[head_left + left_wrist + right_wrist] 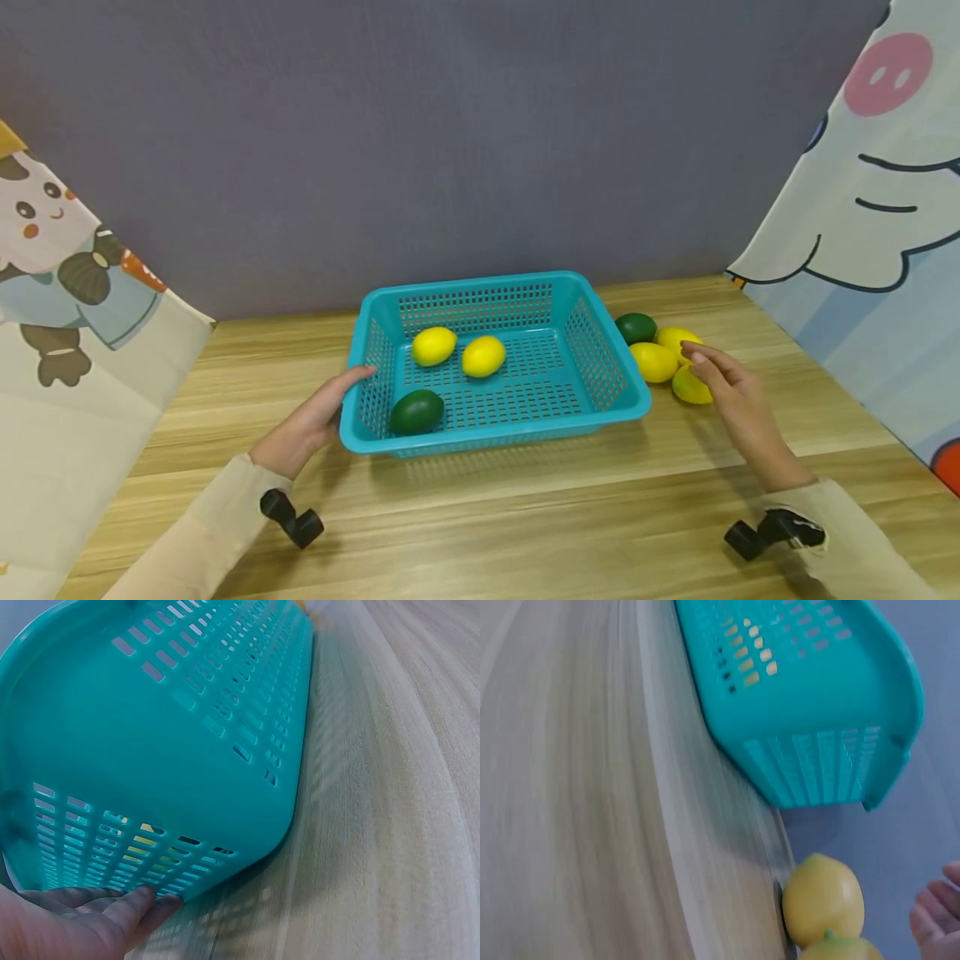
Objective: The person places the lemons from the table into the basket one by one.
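A turquoise plastic basket (495, 429) with slotted walls stands on the wooden table. Inside it are two yellow lemons (434, 346) (483, 357) and a dark green avocado-shaped fruit (417, 412). My left hand (318, 414) grips the basket's left side, thumb over the rim; in the left wrist view its fingers (135, 907) lie against the outer wall. Over the fruit right of the basket hovers my right hand (738, 400), fingers loosely bent and holding nothing. Below and beside it lie yellow lemons (654, 362) (678, 340), a greenish-yellow one (692, 386) and another dark green fruit (636, 327).
A grey panel (480, 142) rises behind the table (480, 525). Cartoon-printed sheets hang on the left (67, 333) and right (870, 217). Each sleeve carries a black wrist mount (292, 518) (776, 533).
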Tool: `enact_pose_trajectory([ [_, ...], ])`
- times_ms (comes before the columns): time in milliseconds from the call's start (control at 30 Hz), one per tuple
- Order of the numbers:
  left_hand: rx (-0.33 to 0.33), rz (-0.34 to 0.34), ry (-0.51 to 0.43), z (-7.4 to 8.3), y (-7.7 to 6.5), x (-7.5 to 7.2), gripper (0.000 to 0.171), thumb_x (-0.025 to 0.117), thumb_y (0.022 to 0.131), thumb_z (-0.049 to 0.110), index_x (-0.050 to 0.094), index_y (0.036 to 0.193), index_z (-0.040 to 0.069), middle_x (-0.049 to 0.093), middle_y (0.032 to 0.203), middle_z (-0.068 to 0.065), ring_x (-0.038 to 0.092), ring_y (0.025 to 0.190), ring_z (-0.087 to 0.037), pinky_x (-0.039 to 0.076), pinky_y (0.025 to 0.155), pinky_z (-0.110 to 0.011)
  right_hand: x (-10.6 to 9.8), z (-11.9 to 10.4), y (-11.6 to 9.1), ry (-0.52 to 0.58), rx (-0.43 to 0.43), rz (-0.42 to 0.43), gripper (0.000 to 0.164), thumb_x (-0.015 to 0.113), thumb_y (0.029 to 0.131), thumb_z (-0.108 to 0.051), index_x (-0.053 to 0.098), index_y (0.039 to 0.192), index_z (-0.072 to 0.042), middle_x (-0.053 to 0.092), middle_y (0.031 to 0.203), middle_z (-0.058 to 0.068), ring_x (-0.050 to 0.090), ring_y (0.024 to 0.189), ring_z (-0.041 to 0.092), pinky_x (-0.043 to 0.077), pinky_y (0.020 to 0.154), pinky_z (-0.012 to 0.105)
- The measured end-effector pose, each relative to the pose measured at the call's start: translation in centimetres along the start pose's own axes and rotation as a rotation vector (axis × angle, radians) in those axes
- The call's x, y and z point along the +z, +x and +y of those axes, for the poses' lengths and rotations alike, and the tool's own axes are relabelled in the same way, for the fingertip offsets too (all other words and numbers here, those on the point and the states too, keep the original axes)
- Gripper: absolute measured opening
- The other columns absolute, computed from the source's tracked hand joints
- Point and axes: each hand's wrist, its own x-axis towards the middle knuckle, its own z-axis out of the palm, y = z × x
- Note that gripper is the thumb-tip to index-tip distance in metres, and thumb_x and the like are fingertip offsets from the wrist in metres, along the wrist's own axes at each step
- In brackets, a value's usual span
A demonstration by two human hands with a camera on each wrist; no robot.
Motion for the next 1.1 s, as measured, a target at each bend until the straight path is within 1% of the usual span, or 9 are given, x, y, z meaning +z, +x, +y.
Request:
enact_pose_trajectory([
  [67,-0.002,0.003,0.001,0.0,0.0,0.0,0.068,0.031,0.098,0.038,0.008,0.148,-0.001,0.029,0.143,-0.031,0.052,0.114,-0.025,0.047,0.094,-0.043,-0.3,0.2,0.0,-0.103,0.014,0.006,0.045,0.047,0.1,-0.027,0.048,0.135,0.001,0.051,0.136,0.003,0.044,0.114,-0.008,0.037,0.086,0.002],
  [133,-0.004,0.007,0.002,0.0,-0.1,0.0,0.068,0.032,0.098,0.038,0.007,0.149,0.0,0.028,0.143,-0.031,0.052,0.115,-0.026,0.047,0.094,-0.044,-0.6,0.3,0.1,-0.175,0.017,-0.001,0.047,0.049,0.099,-0.027,0.045,0.137,0.0,0.042,0.143,0.015,0.04,0.125,0.004,0.036,0.097,0.01],
  [233,-0.006,0.013,0.003,0.0,-0.1,0.0,0.068,0.031,0.098,0.038,0.007,0.149,0.0,0.028,0.144,-0.031,0.051,0.116,-0.027,0.047,0.094,-0.044,-1.0,0.5,0.2,-0.242,0.015,-0.023,0.052,0.051,0.098,-0.026,0.04,0.14,0.001,0.034,0.145,0.027,0.033,0.133,0.035,0.033,0.108,0.043],
  [300,-0.004,0.017,-0.002,-0.1,-0.1,0.1,0.068,0.032,0.098,0.038,0.007,0.149,0.0,0.028,0.144,-0.032,0.05,0.117,-0.029,0.046,0.095,-0.045,-1.3,0.7,0.4,-0.282,0.025,-0.044,0.056,0.052,0.097,-0.028,0.036,0.141,0.003,0.031,0.144,0.03,0.027,0.13,0.052,0.025,0.102,0.065],
  [333,-0.003,0.017,-0.006,-0.1,-0.1,0.1,0.068,0.031,0.098,0.037,0.006,0.149,0.0,0.027,0.144,-0.032,0.049,0.118,-0.03,0.046,0.095,-0.045,-1.4,0.8,0.4,-0.302,0.032,-0.053,0.058,0.052,0.096,-0.028,0.034,0.141,0.004,0.03,0.144,0.032,0.025,0.128,0.055,0.022,0.099,0.07],
  [433,0.002,0.021,-0.016,-0.1,-0.1,0.2,0.068,0.031,0.097,0.036,0.005,0.149,0.0,0.026,0.144,-0.032,0.048,0.12,-0.032,0.045,0.096,-0.047,-1.8,1.4,0.6,-0.354,0.072,-0.085,0.066,0.053,0.095,-0.03,0.027,0.142,0.009,0.025,0.143,0.038,0.022,0.126,0.06,0.019,0.097,0.073],
  [600,0.009,0.03,-0.022,-0.2,0.1,0.3,0.068,0.032,0.097,0.035,0.006,0.149,-0.001,0.027,0.143,-0.033,0.048,0.119,-0.033,0.045,0.096,-0.048,-2.2,2.3,1.0,-0.412,0.168,-0.156,0.08,0.055,0.094,-0.035,0.015,0.141,0.017,0.019,0.138,0.046,0.02,0.124,0.062,0.02,0.098,0.072],
  [767,0.01,0.036,-0.02,-0.2,0.1,0.3,0.068,0.033,0.097,0.035,0.009,0.148,-0.002,0.029,0.143,-0.032,0.05,0.116,-0.03,0.046,0.096,-0.045,-2.4,2.9,1.1,-0.456,0.253,-0.233,0.092,0.057,0.092,-0.039,0.006,0.139,0.022,0.017,0.137,0.048,0.022,0.122,0.063,0.023,0.098,0.069],
  [1100,0.011,0.028,-0.037,-0.2,0.0,0.1,0.07,0.039,0.096,0.04,0.014,0.147,-0.002,0.039,0.137,-0.028,0.054,0.111,-0.025,0.047,0.095,-0.043,-2.2,3.4,1.0,-0.481,0.281,-0.263,0.097,0.064,0.087,-0.039,0.008,0.138,0.023,0.022,0.134,0.049,0.03,0.118,0.06,0.029,0.096,0.067],
])
